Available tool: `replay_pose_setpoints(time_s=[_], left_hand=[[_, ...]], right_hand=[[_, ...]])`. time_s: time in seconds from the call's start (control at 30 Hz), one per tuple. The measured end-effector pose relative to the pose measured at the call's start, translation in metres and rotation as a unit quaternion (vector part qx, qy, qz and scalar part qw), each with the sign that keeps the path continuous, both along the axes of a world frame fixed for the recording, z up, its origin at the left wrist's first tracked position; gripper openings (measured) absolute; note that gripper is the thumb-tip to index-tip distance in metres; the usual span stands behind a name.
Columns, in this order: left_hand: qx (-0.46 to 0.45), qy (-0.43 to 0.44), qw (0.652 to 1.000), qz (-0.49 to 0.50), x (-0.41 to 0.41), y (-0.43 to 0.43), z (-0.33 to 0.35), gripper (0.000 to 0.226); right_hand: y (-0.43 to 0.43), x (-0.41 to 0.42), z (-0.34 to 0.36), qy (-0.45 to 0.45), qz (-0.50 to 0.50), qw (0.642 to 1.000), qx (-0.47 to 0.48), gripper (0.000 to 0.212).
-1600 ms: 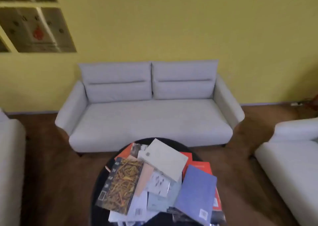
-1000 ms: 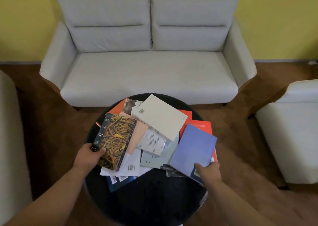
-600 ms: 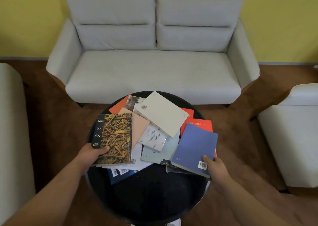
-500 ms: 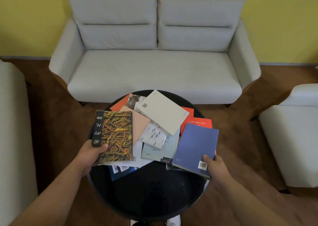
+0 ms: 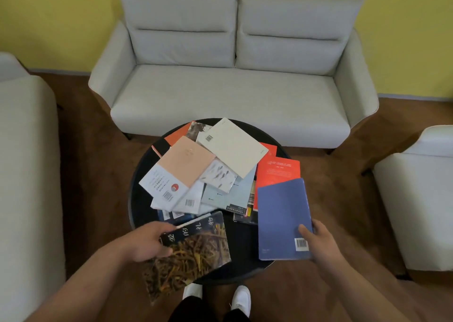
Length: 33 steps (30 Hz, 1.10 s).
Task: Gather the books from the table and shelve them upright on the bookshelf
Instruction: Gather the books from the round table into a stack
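— What carries everything?

— A round black table point(image 5: 142, 206), with a loose heap of books lying flat and overlapping.

— Which book sits on top?

— A cream book point(image 5: 230, 147), barcode up.

— And around it?

— Just left of the cream book lies a peach-and-white book point(image 5: 181, 172). Behind the cream book's left corner, an orange book point(image 5: 177, 135) and a photo-covered book point(image 5: 198, 130) poke out. Right of it lies a red book point(image 5: 279, 172). Under its near edge sit a white book with fish point(image 5: 218, 177) and a pale blue-grey book point(image 5: 230, 194).

— Any bare tabletop?

— Yes, left of the heap and nearer than the cream book.
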State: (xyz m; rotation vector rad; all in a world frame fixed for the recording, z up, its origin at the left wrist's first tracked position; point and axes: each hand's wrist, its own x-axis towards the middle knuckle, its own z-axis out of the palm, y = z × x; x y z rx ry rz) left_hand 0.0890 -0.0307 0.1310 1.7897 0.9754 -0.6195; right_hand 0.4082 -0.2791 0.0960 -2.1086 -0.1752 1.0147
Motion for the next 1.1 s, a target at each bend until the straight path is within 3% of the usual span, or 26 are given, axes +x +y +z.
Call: replay_pose_setpoints(time_s=[0.13, 0.23, 0.33, 0.4, 0.57, 0.73, 0.9, 1.0, 1.1], left_hand=[[0.109, 0.076, 0.981, -0.141, 0.038, -0.012, -0.021, 0.054], [0.266, 0.071, 0.938, -0.213, 0.064, -0.021, -0.026, 0.050], [0.354, 0.102, 0.892, -0.263, 0.081, -0.032, -0.040, 0.039], [0.382, 0.122, 0.877, -0.264, 0.087, -0.040, -0.047, 0.038], [0.468, 0.093, 0.864, -0.162, 0.073, -0.071, -0.058, 0.078], [0.464, 0.052, 0.860, -0.206, 0.051, -0.128, -0.066, 0.089], [0.491, 0.101, 0.864, -0.049, 0.057, -0.097, -0.040, 0.082], [0.489, 0.132, 0.859, -0.070, 0.050, -0.066, -0.035, 0.080], [0.451, 0.141, 0.879, -0.062, 0.044, -0.063, -0.050, 0.080]], right_hand=[[-0.018, -0.004, 0.001, 0.008, 0.004, 1.000, 0.004, 0.019], [-0.027, -0.004, 0.002, 0.014, 0.017, 1.000, 0.008, 0.021], [-0.033, -0.004, 0.002, 0.013, 0.029, 0.999, 0.013, 0.022], [-0.035, -0.004, 0.004, 0.018, 0.025, 0.999, 0.014, 0.019], [-0.040, -0.003, 0.010, 0.029, 0.018, 0.999, 0.020, 0.014], [-0.039, -0.008, 0.019, 0.028, 0.032, 0.999, 0.027, 0.010], [-0.037, -0.012, 0.027, 0.012, 0.049, 0.999, 0.020, 0.010], [-0.036, -0.013, 0.029, 0.014, 0.057, 0.998, 0.018, 0.015], [-0.035, -0.015, 0.030, 0.016, 0.070, 0.997, 0.021, 0.019]])
